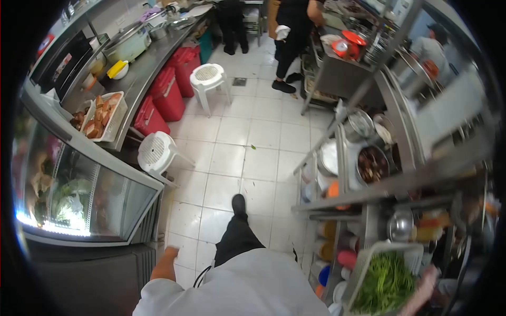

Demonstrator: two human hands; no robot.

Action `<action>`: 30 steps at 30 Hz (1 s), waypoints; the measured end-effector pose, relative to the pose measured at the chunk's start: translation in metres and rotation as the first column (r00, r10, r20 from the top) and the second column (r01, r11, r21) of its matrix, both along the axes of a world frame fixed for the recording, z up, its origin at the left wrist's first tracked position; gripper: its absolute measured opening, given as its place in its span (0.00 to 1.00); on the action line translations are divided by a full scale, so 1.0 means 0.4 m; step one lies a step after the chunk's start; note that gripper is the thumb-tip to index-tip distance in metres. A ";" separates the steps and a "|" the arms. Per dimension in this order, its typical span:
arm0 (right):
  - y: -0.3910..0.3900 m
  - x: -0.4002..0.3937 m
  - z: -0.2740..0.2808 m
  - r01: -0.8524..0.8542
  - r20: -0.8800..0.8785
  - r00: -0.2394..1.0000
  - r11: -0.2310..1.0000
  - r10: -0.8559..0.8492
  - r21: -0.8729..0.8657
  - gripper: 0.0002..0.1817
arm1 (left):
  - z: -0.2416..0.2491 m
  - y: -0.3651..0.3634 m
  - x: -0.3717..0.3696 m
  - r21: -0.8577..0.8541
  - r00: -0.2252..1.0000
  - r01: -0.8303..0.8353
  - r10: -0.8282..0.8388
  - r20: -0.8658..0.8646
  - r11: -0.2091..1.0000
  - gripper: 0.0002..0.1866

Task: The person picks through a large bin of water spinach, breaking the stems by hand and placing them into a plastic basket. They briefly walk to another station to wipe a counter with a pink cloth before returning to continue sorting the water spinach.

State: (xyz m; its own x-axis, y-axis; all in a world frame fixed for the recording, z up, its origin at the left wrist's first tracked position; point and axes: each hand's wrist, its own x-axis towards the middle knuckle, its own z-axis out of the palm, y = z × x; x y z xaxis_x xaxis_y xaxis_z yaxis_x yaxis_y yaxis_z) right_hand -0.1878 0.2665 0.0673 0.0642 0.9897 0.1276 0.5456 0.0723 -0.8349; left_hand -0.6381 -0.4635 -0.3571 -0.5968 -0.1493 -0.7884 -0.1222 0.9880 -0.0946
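Observation:
My left hand [172,252] hangs low at my left side, nearest to the dark side of the glass-fronted display fridge [100,195]. It is small and seen from above, and its fingers do not show clearly. No held thing can be seen in it. My right hand is not in view. To my right, a white plastic basket [361,269] holds long-stemmed leafy greens [387,284]. A blurred pinkish long shape [423,288] lies along the basket's right side; I cannot make out what it is. My dark shoe [239,204] is stretched forward on the tiles.
White stools [157,151] and red bins [169,94] line the left counter [153,66], which bears a basket of bread-like brown pieces [105,113]. Metal shelving [342,163] with pots stands right. A person in black [289,47] stands ahead; white floor tiles [232,158] run between.

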 end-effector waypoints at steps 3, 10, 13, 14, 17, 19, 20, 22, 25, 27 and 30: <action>-0.177 -0.280 0.139 -0.206 -0.215 0.952 0.976 0.217 0.073 0.19 | 0.053 -0.052 -0.046 -0.117 0.849 -0.511 0.521 0.083 0.851 0.15; -0.272 -1.220 -0.138 -0.683 -0.548 0.730 0.452 0.408 -0.573 0.14 | -0.128 0.539 -0.753 0.250 0.746 0.664 -0.600 -0.289 0.705 0.18; -0.162 -1.266 -0.554 -0.721 0.649 -0.426 0.197 0.630 -0.664 0.14 | 0.028 0.966 -1.045 0.591 0.863 0.445 -0.145 -0.484 0.673 0.22; -0.150 -1.285 -0.583 -0.714 0.656 -0.407 0.226 0.635 -0.662 0.14 | 0.147 1.095 -1.120 0.778 0.957 0.243 -0.011 -0.291 0.579 0.22; -0.111 -1.400 -0.628 -0.657 0.228 0.149 0.269 0.962 -0.705 0.15 | 0.366 1.325 -1.256 0.945 0.992 0.068 0.075 -0.097 0.319 0.18; -0.041 -1.522 -0.632 -0.634 0.132 0.327 0.321 0.936 -0.703 0.17 | 0.435 1.420 -1.341 0.940 0.977 0.207 -0.014 -0.211 0.270 0.19; 0.030 -1.564 -0.720 -0.738 0.321 0.106 0.291 0.941 -0.609 0.22 | 0.394 1.434 -1.390 0.917 0.961 0.278 -0.064 -0.271 0.286 0.18; 0.154 -1.687 -0.833 -0.762 0.426 0.008 0.282 0.905 -0.583 0.21 | 0.340 1.401 -1.466 0.784 0.885 0.463 -0.174 -0.431 0.414 0.19; 0.274 -2.002 -0.709 -0.674 0.361 0.071 0.312 0.930 -0.670 0.22 | 0.169 1.201 -1.560 0.565 0.933 0.349 -0.221 -0.283 0.748 0.18; 0.344 -2.214 -0.604 -0.713 0.349 0.035 0.269 0.936 -0.648 0.23 | -0.062 0.903 -1.602 0.307 0.596 0.800 -0.628 -0.500 0.515 0.16; 0.397 -2.518 -0.466 -0.765 0.371 -0.050 0.203 0.927 -0.611 0.24 | -0.042 0.689 -1.554 0.135 0.885 0.451 -0.423 -0.197 0.882 0.12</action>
